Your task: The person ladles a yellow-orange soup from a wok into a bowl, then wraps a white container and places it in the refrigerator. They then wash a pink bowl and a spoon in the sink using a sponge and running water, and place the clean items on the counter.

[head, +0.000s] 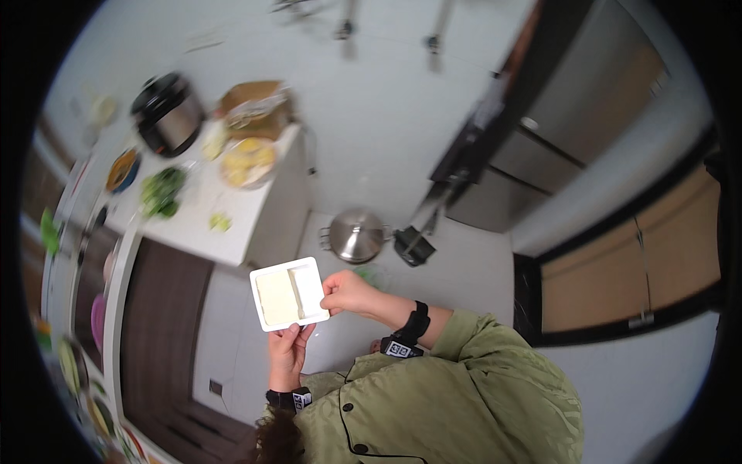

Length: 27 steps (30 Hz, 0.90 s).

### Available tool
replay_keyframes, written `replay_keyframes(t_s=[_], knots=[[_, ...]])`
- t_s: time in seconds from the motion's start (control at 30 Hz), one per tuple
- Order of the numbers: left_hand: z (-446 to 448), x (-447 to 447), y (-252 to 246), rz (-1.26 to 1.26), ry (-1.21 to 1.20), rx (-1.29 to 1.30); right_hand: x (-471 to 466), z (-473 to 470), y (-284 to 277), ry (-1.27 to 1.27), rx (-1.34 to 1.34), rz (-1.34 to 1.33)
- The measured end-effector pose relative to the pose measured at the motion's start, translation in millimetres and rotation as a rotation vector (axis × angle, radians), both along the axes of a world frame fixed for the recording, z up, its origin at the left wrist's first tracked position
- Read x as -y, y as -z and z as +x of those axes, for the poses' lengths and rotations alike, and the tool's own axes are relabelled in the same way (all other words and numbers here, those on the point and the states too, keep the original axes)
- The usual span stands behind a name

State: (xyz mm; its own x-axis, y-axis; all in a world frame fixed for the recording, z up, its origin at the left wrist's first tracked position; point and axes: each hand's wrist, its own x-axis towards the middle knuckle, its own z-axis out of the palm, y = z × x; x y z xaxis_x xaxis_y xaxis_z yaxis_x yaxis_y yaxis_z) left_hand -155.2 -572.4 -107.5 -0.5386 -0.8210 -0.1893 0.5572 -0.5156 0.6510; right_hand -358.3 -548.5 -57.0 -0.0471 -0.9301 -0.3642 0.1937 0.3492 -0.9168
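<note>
A square white plastic tray [311, 288] is held up in front of me. In its left part lies a pale block that looks like tofu [278, 297], with a straight cut-like edge; the right part shows bare white plastic. My left hand [286, 346] grips the tray at its near edge, thumb at the rim and fingers underneath. At the right edge my right hand [345, 292] pinches the rim, the thumb close to the tray's inside. Its fingertips are partly hidden. Both wrists wear black bands.
The white counter [232, 243] carries an electric pressure cooker [168, 116], leafy greens [163, 191], a bagged plate of yellow pieces [249, 162], and a cardboard box [255, 107]. On the floor stand a lidded steel pot [356, 235] and a dark bin [414, 246]. A refrigerator [522, 168] stands right.
</note>
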Motion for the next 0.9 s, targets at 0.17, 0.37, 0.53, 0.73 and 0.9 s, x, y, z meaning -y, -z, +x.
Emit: replay_keyframes(t_s=[0.17,0.37,0.53,0.73,0.9], knots=[[-130,3,-10,-0.004,0.327,0.031,-62,-114,8,0.244,0.054,0.033],[-158,-4,-14,-0.031,0.475,-0.093,-94,-145,10,0.239,-0.017,0.095],[-123,-4,-23,0.082,0.234,-0.063,-51,-124,-5,0.159,0.107,0.059],[34,6,-13,0.072,-0.166,-0.023,51,14,4,-0.277,0.147,0.062],[186,-9,-18,0.111,-0.582,0.004,116,194,2,-0.651,0.105,0.128]])
